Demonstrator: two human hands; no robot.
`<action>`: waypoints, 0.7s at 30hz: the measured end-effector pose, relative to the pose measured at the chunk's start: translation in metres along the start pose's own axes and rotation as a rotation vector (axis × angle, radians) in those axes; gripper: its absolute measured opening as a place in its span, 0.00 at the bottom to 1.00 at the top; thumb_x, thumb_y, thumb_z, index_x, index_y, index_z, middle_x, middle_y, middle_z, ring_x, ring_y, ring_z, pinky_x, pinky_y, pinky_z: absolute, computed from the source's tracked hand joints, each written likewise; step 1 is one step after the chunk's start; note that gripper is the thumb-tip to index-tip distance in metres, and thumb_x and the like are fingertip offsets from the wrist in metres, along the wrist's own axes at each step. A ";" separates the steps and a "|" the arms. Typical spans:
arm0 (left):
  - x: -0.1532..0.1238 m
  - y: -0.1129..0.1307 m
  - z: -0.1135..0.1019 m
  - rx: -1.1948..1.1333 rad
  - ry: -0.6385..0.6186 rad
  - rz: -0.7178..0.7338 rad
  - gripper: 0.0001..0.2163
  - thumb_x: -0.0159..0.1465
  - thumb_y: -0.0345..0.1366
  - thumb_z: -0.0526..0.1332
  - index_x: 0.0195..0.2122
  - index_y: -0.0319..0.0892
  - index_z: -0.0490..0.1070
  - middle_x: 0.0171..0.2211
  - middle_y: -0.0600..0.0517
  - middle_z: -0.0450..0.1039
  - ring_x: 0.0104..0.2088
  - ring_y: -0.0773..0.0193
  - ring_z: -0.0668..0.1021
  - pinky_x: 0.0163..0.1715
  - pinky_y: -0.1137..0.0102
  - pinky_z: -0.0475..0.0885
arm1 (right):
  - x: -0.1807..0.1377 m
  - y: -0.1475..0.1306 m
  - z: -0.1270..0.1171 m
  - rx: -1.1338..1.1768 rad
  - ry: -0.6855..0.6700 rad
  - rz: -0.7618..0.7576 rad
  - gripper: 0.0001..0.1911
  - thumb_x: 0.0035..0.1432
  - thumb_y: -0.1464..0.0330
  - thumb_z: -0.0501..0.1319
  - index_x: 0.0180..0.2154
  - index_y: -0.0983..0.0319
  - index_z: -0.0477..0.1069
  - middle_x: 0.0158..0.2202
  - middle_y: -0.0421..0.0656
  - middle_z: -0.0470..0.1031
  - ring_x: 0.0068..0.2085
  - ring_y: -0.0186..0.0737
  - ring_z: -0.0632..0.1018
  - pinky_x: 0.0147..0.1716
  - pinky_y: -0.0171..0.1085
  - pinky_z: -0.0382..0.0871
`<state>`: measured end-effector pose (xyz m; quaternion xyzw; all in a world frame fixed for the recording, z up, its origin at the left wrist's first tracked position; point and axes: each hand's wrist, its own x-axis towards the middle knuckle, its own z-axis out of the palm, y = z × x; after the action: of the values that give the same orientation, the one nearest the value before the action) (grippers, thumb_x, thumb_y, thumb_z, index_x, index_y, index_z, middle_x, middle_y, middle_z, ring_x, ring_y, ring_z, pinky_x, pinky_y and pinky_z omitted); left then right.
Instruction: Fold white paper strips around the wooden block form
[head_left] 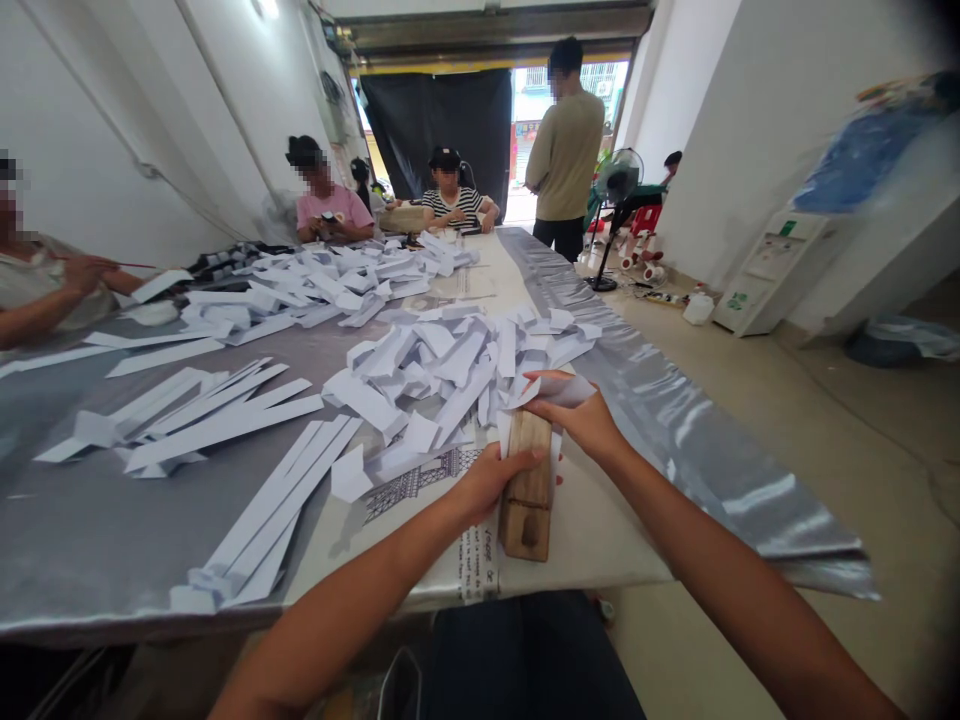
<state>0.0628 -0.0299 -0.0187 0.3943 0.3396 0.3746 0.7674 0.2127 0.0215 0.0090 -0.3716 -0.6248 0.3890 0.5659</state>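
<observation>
A worn wooden block [529, 465] lies lengthwise before me near the table's front edge. My left hand [491, 478] grips its left side, with the thumb on top. White paper [559, 388] bends over the far end of the block, and my right hand [581, 412] pinches it between thumb and fingers. Part of the paper shows along the block's left side, between block and hand. Just beyond both hands is a loose heap of folded white paper pieces [450, 360]. Flat white paper strips [281, 510] lie fanned out to the left.
The table [420, 570] has a grey and printed cover. Farther off is another paper heap [322, 280]. A person with a brush [45, 285] sits at left; two people sit at the far end, and one stands [566, 150]. A fan [616, 200] and water dispenser [780, 260] stand right.
</observation>
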 end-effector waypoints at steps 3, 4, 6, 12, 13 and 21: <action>0.000 0.000 0.003 0.052 0.054 0.017 0.17 0.52 0.39 0.68 0.38 0.34 0.72 0.33 0.42 0.77 0.34 0.52 0.80 0.31 0.65 0.74 | 0.000 0.000 0.003 -0.001 0.076 -0.023 0.08 0.43 0.66 0.69 0.29 0.62 0.77 0.33 0.41 0.78 0.36 0.39 0.78 0.38 0.37 0.72; 0.000 0.000 0.004 0.063 0.062 0.022 0.17 0.52 0.40 0.68 0.38 0.33 0.72 0.33 0.42 0.77 0.34 0.52 0.80 0.30 0.65 0.74 | -0.001 -0.001 0.005 -0.022 0.122 -0.057 0.07 0.44 0.66 0.69 0.27 0.62 0.76 0.33 0.41 0.77 0.37 0.39 0.77 0.40 0.37 0.72; -0.001 -0.001 0.005 0.070 0.061 0.027 0.17 0.52 0.40 0.67 0.39 0.34 0.72 0.36 0.41 0.77 0.34 0.53 0.80 0.30 0.65 0.74 | -0.005 -0.002 0.009 -0.071 0.212 -0.119 0.05 0.46 0.67 0.68 0.26 0.62 0.76 0.35 0.42 0.78 0.39 0.40 0.77 0.43 0.38 0.71; 0.000 0.001 0.002 -0.032 0.048 -0.022 0.18 0.55 0.40 0.65 0.43 0.34 0.71 0.44 0.36 0.75 0.35 0.52 0.80 0.32 0.63 0.75 | -0.009 0.008 0.003 -0.310 -0.036 -0.420 0.13 0.57 0.71 0.58 0.42 0.57 0.76 0.44 0.42 0.79 0.46 0.42 0.78 0.49 0.42 0.70; 0.000 0.003 0.000 -0.056 0.055 -0.036 0.18 0.55 0.40 0.65 0.43 0.34 0.71 0.43 0.37 0.75 0.35 0.52 0.81 0.33 0.63 0.75 | -0.006 0.010 0.000 -0.377 -0.169 -0.504 0.15 0.58 0.71 0.56 0.46 0.56 0.75 0.48 0.41 0.77 0.51 0.42 0.75 0.52 0.44 0.68; -0.003 0.025 -0.015 -0.110 0.027 -0.107 0.16 0.59 0.42 0.61 0.42 0.35 0.73 0.40 0.41 0.77 0.34 0.55 0.81 0.34 0.65 0.74 | 0.004 0.001 -0.011 -0.744 -0.485 -0.650 0.24 0.64 0.68 0.50 0.60 0.52 0.58 0.61 0.39 0.63 0.64 0.43 0.58 0.61 0.52 0.50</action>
<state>0.0415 -0.0165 -0.0030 0.3277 0.3495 0.3566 0.8021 0.2233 0.0260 0.0108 -0.2343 -0.9152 0.0217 0.3273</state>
